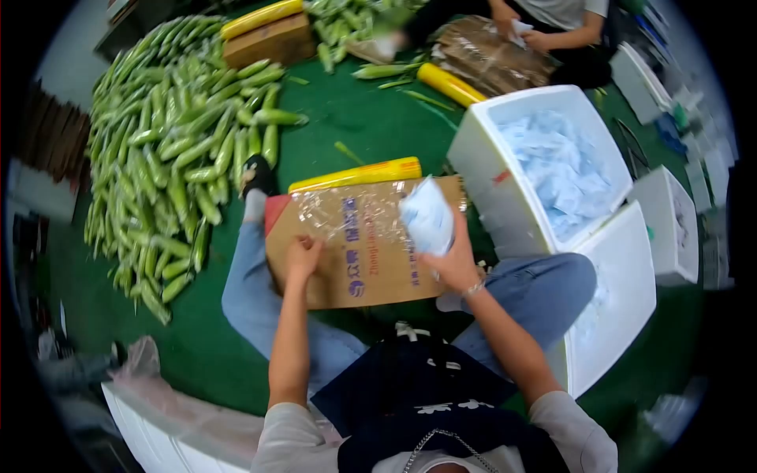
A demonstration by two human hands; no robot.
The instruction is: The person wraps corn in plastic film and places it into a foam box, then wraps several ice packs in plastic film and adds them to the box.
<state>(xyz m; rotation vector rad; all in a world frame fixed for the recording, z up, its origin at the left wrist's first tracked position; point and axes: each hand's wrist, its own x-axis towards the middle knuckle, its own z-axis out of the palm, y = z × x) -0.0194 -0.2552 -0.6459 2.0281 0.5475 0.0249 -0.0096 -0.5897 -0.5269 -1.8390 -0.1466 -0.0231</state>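
My right hand (456, 264) is closed around a white and pale-blue ice pack (427, 217), held above the right part of a flat cardboard sheet (335, 276). The sheet lies across my legs, printed with purple and red lettering. Crinkled clear plastic film (378, 206) covers its upper part. Over the left part of the cardboard is my left hand (301, 256), fingers pinched together near the film; whatever sits between the fingertips is hidden. A yellow roll of film (359, 173) rests along the sheet's far edge.
Green-husked corn (185, 150) is heaped at the left. A white foam box (489, 165) full of pale-blue packs (556, 169) stands at my right, beside a foam lid (623, 292). Another person (564, 35) sits beyond, near a second yellow roll (449, 84).
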